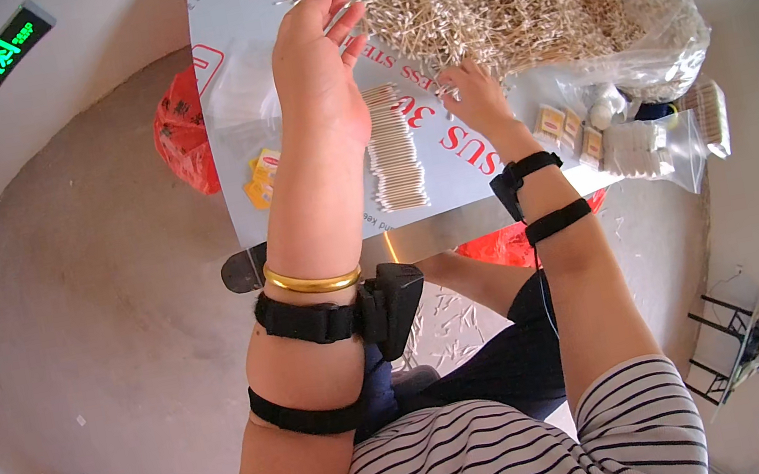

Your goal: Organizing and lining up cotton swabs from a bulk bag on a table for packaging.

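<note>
A large loose heap of cotton swabs covers the far part of the table. My left hand is held beside the heap's left edge, palm turned to the right, its fingers stretched and slightly apart with nothing visible in them. At the near edge of the heap, my right hand has bent fingers, with small white swab ends at the fingertips. Between the two hands, a neat row of cotton swabs lies side by side on the table. Part of the row's far left end is hidden behind my left hand.
The grey table has red print. A clear plastic bag partly wraps the heap. Yellow packets lie at the left, clear bags behind them. Small boxes and bagged swabs sit at the right edge. A red bag hangs left.
</note>
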